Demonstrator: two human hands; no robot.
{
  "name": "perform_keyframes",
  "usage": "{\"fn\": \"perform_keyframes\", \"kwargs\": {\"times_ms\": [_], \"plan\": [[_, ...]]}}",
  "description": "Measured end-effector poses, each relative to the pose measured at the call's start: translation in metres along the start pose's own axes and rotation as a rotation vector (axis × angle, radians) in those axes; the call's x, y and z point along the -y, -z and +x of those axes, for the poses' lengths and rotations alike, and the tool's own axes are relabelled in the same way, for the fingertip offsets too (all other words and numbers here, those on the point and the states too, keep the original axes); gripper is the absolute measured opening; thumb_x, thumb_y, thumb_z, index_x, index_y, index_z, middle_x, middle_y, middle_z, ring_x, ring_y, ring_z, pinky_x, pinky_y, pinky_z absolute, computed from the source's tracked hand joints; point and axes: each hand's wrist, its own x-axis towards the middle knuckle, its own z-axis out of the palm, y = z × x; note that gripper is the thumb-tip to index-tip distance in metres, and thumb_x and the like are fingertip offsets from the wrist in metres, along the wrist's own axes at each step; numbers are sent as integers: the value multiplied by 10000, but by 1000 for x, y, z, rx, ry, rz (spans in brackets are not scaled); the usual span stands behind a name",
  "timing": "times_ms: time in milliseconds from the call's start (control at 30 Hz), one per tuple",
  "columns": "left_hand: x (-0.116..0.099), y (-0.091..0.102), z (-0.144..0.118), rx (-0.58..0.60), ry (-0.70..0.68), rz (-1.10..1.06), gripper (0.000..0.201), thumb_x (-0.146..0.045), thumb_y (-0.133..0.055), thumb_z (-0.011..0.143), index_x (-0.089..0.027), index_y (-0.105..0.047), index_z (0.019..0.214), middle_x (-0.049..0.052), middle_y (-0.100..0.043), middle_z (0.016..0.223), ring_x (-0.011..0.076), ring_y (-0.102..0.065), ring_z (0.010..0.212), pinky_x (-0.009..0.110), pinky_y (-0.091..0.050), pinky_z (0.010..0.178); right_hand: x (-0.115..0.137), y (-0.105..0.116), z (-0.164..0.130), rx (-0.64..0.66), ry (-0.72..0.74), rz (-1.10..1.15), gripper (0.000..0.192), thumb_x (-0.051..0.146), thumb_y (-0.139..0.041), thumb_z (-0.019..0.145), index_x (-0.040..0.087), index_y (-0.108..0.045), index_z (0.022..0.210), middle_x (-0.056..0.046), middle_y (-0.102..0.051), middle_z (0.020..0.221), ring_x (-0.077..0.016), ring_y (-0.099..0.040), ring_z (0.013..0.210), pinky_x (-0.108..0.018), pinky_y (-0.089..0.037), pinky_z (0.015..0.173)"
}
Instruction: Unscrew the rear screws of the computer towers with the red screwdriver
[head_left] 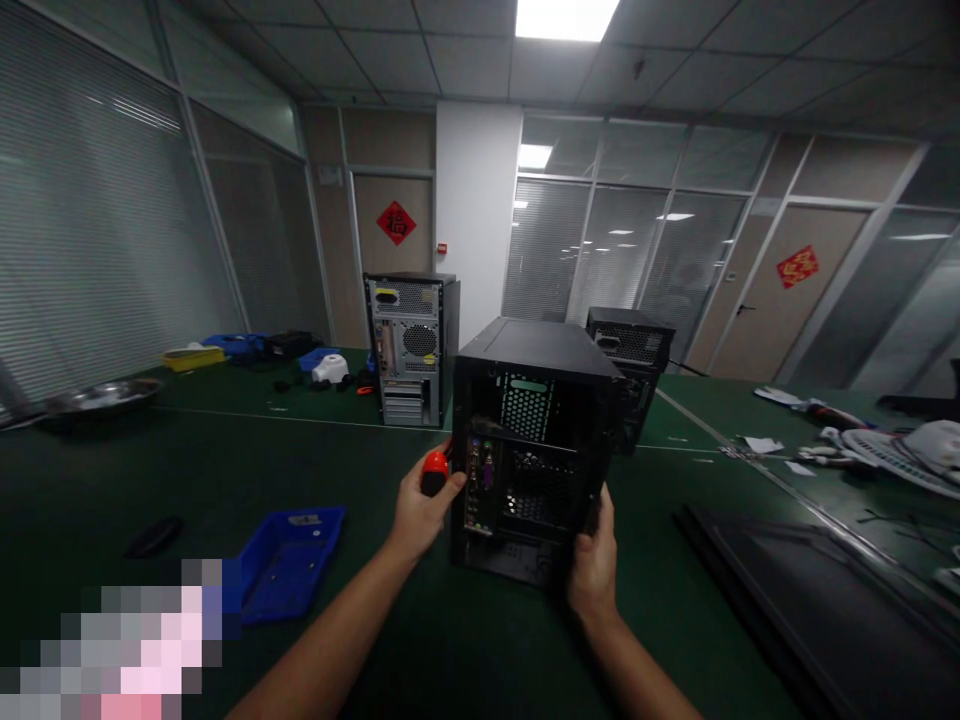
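Observation:
A black computer case stands upright on the green table with its back towards me. Its rear openings show a perforated panel inside and a strip of ports on the left. My left hand is closed around a screwdriver with a red-and-black handle; its shaft is hidden. The thumb of that hand touches the case's left rear edge. On the opposite side, my right hand grips the lower right edge of the case, its fingers partly hidden along the side panel.
Two more computer cases stand behind, one at left, one at right. A blue tray with small screws lies left, near a dark oval object. A black panel lies right. A metal dish sits far left.

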Motion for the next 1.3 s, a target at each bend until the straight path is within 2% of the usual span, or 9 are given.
{"fn": "perform_keyframes", "kwargs": {"times_ms": [100, 400, 600, 733, 833, 933, 1067, 1200, 1300], "plan": [[3, -7, -5, -42, 11, -43, 591, -518, -716, 779, -158, -621, 1238, 77, -728, 1025, 252, -696, 1019, 385, -579, 905, -6, 3, -4, 33, -12, -47, 898, 734, -459, 886, 159, -258, 1545, -159, -372, 1534, -345, -410, 1383, -541, -328, 1138], [0, -21, -17, -29, 9, -93, 537, -424, -721, 801, -162, -618, 1258, 109, -658, 1271, 260, -598, 1230, 406, -428, 1125, -24, 18, 2, 46, -7, -158, 706, 564, -432, 966, 139, -318, 1518, -186, -556, 1352, -342, -555, 1237, -528, -446, 1013], [-1, -8, -18, 113, -8, -98, 637, -409, -751, 794, -185, -554, 1357, 117, -598, 1376, 254, -576, 1270, 400, -400, 1154, 27, 20, -5, -118, 317, -209, 801, 343, -650, 857, 183, -236, 1524, -171, -262, 1550, -384, -252, 1459, -661, -222, 1156], [-4, -5, -18, 118, -37, -75, 637, -407, -740, 807, -197, -542, 1376, 110, -557, 1427, 250, -517, 1340, 387, -357, 1187, 67, 6, -21, -73, 505, -185, 576, 175, -683, 797, 229, -459, 1325, -136, -414, 1384, -358, -402, 1359, -639, -360, 1090], [-6, -6, -17, 116, -36, -72, 639, -408, -734, 810, -180, -543, 1376, 120, -566, 1417, 258, -533, 1323, 399, -370, 1179, 91, -9, -26, 68, 523, -150, 335, 151, -588, 868, 186, -526, 1196, -132, -531, 1209, -272, -547, 1179, -490, -519, 957], [-10, -7, -15, 126, -37, -43, 614, -402, -724, 818, -175, -553, 1362, 117, -587, 1393, 249, -570, 1282, 391, -409, 1151, 111, -23, -19, 131, 523, -169, 300, 167, -553, 906, 173, -524, 1205, -124, -566, 1149, -232, -569, 1101, -419, -540, 899], [-18, -2, -12, 135, -85, 34, 558, -391, -724, 811, -184, -595, 1313, 105, -635, 1334, 244, -605, 1241, 369, -448, 1119, 135, -36, 11, 85, 535, -304, 391, 196, -543, 914, 163, -493, 1300, -151, -524, 1285, -274, -506, 1213, -469, -453, 986], [-23, 7, -5, 173, -144, 96, 546, -385, -721, 811, -176, -605, 1301, 117, -654, 1302, 257, -622, 1215, 391, -455, 1113, 153, -43, 49, 36, 515, -487, 466, 241, -523, 925, 166, -473, 1383, -143, -453, 1437, -347, -370, 1354, -595, -201, 1126], [-25, 12, -1, 195, -157, 140, 540, -381, -726, 813, -176, -606, 1298, 118, -672, 1267, 265, -623, 1213, 425, -441, 1127, 154, -44, 67, 77, 493, -587, 341, 289, -516, 949, 166, -578, 1261, -124, -589, 1267, -331, -436, 1283, -572, -168, 1126]]}}
